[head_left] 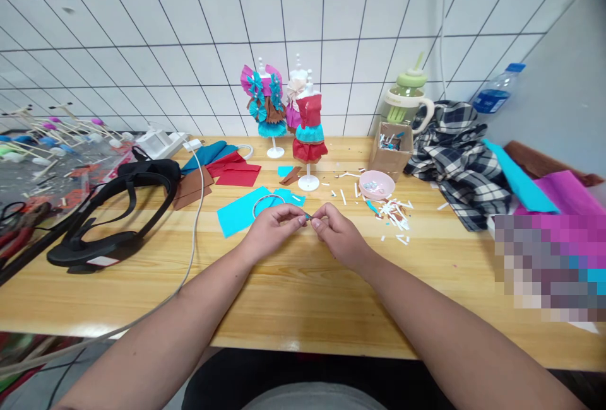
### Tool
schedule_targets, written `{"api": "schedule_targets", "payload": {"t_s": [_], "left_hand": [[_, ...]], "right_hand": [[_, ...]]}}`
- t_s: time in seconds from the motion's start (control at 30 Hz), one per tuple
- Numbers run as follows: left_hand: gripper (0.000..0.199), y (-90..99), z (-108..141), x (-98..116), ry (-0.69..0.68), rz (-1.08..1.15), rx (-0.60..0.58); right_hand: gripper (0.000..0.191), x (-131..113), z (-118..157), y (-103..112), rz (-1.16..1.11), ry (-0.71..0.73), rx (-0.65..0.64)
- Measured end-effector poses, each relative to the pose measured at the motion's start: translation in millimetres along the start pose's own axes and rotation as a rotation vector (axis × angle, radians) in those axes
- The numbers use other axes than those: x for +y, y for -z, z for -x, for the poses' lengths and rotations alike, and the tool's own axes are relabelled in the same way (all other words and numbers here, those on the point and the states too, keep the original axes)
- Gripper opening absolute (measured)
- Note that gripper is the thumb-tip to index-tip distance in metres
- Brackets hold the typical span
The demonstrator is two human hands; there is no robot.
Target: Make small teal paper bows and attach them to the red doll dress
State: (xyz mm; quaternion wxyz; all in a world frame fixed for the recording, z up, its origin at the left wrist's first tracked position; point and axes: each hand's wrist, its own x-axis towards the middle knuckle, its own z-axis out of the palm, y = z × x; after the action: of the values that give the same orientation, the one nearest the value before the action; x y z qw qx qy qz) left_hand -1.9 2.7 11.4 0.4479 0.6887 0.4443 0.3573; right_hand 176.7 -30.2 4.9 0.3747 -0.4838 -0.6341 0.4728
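Observation:
My left hand [277,228] and my right hand [338,233] meet above the middle of the table, fingers pinched. Between their fingertips is a small, thin, dark bluish piece [308,216], too small to make out fully. Beside my left hand lie a turquoise paper sheet [237,210] and a thin ring [254,209], partly hidden by that hand. Just beyond my hands, a small white dress form [308,181] wears a red and turquoise paper dress [310,118]. White paper strips [394,213] are scattered to the right of my right hand.
Two more dressed forms, one with a purple, brown and turquoise outfit [269,98], stand behind. A pink bowl [377,185], cardboard box [391,151], green-lidded jug [406,91] and plaid cloth [454,151] are at right. A black headset [113,221] and white cable [195,227] lie left.

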Motion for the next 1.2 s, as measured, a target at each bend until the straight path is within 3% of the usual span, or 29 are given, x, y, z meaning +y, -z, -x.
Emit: {"api": "schedule_targets", "payload": {"t_s": [0.27,0.47,0.73,0.83,0.9,1.03,1.2], "left_hand": [[0.027,0.1,1,4,0.061,0.016,0.008],[0.026,1.3,1,5,0.012,-0.064,-0.004],[0.029,0.3,2,6,-0.006,-0.16,-0.006],[0.041,1.4,1,5,0.055,-0.103,0.076],[0.045,2.1,0,5,0.138,-0.025,0.058],[0.044,1.1,3,2,0.306,0.303,-0.148],[0.03,0.9,4,-1,0.31,0.411,-0.113]], "right_hand": [[0.023,3,-6,4,-0.06,-0.066,0.178],[0.03,-5,-1,3,0.042,0.02,0.122],[0.016,-7,-2,3,0.136,0.055,0.169],[0.017,-7,1,6,0.256,0.092,0.276],[0.019,-7,4,8,0.428,0.175,0.338],[0.023,-7,10,9,0.787,0.357,0.247],[0.025,-6,11,5,0.877,0.435,0.12]]}}
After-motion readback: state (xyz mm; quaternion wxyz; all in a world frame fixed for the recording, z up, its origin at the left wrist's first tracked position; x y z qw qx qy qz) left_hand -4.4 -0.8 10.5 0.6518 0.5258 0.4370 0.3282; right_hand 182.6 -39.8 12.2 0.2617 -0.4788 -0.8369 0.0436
